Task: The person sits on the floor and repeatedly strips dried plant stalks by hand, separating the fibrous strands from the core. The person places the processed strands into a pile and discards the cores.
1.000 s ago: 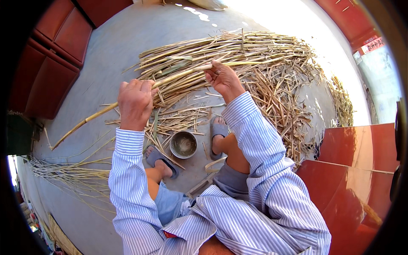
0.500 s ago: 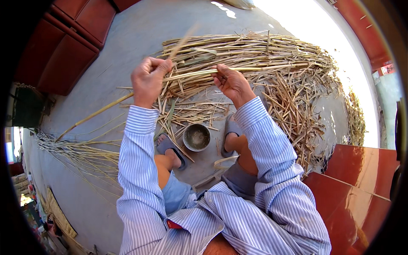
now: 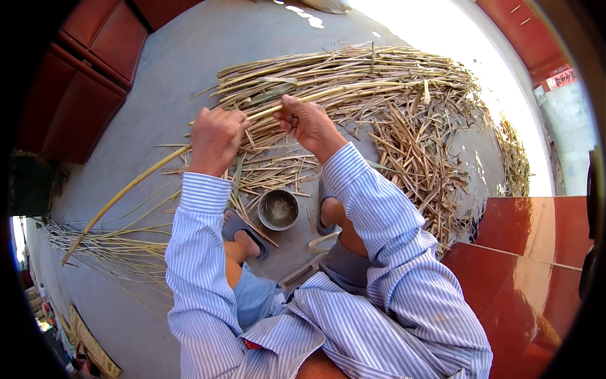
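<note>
A long pale-yellow stalk point(image 3: 136, 181), reed-like, crosses in front of me, its left part slanting down toward the floor. My left hand point(image 3: 216, 140) is closed in a fist around it. Close by on the right, my right hand point(image 3: 309, 126) pinches the same stalk between thumb and fingers. Beyond my right hand, the stalk runs out over a large heap of similar stalks point(image 3: 328, 72), where its far end is hard to tell apart. A flat greenish leaf strip point(image 3: 271, 93) lies on the heap just past my hands.
Between my sandalled feet stands a metal bowl point(image 3: 278, 210) with murky contents. Dry husks point(image 3: 410, 151) are strewn to the right, and thin peeled stalks point(image 3: 107, 240) lie at left. Red cabinets point(image 3: 88, 69) stand far left; red panels point(image 3: 505, 265) are near right.
My hands have come closer together on the stalk. The blurred strip that stuck up from my left hand no longer shows. The view has shifted slightly.
</note>
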